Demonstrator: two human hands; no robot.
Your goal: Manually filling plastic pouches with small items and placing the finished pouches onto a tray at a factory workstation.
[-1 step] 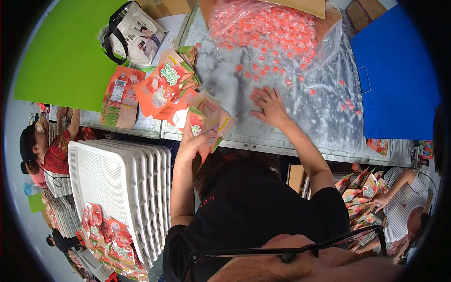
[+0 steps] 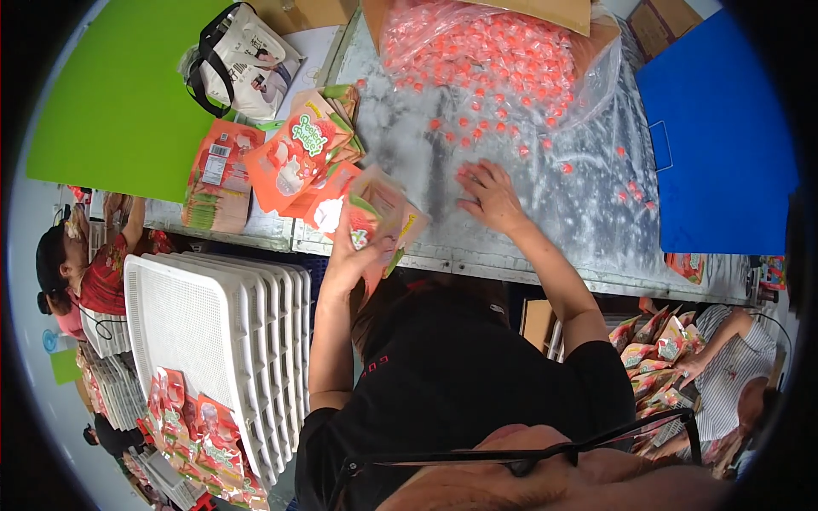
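My left hand [image 2: 351, 260] grips an opened red and green candy pouch [image 2: 388, 209] at the table's near edge, its mouth gaping toward the right. To the right of it, my right hand [image 2: 492, 203] rests low over the metal table with fingers spread. Pinkish-red wrapped candy [image 2: 465, 173] peeks out by its fingertips; how many pieces lie under them is hidden. Loose wrapped candies [image 2: 487, 124] are scattered beyond that hand, in front of a plastic-lined cardboard box [image 2: 601, 38] spilling a large heap of candies [image 2: 486, 60].
Flat pouches [image 2: 298, 149] lie fanned beside a second pouch stack [image 2: 223, 170]. A tote bag [image 2: 247, 64] stands behind. Green [image 2: 111, 102] and blue [image 2: 716, 128] panels flank the table. Stacked white trays [image 2: 183, 298] stand at lower left. Other people [image 2: 733, 358] work on both sides.
My right hand has shifted very slightly to the right and nearer to me, its fingertips still by the candy. My left hand and the pouch are almost unmoved.
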